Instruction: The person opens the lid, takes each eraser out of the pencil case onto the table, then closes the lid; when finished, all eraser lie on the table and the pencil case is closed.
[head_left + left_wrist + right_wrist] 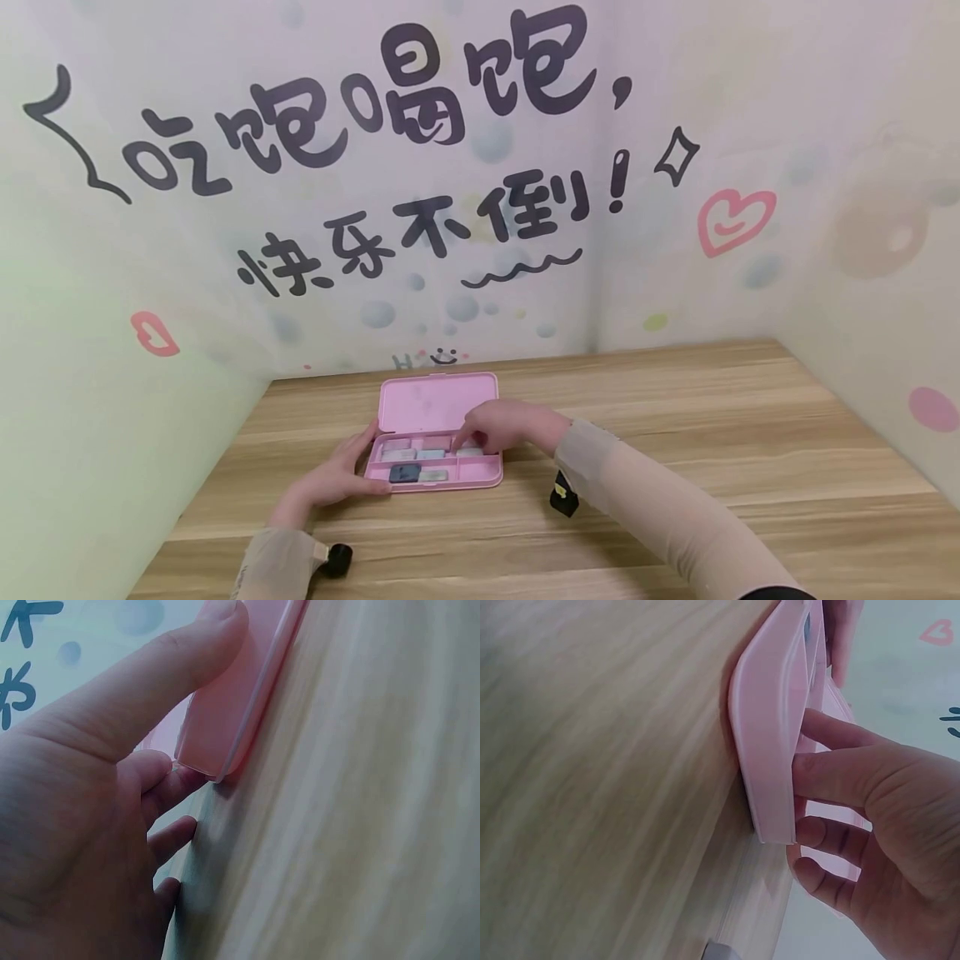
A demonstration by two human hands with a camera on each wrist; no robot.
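Observation:
A pink plastic case lies on the wooden table, its lid raised at the back. Its inside is split into compartments. Small blocks lie in it: a dark one, a pale greenish one and several whitish and bluish ones along the back. My left hand grips the case's left end, thumb at the front corner and fingers along the side and behind. My right hand reaches into the right part of the back compartment, beside a white block. In the right wrist view the case wall hides its thumb and index fingertips.
The table extends around the case, wider to the right. Behind it stands a wall with large dark lettering, and side walls close in left and right. Black wrist devices hang below both forearms.

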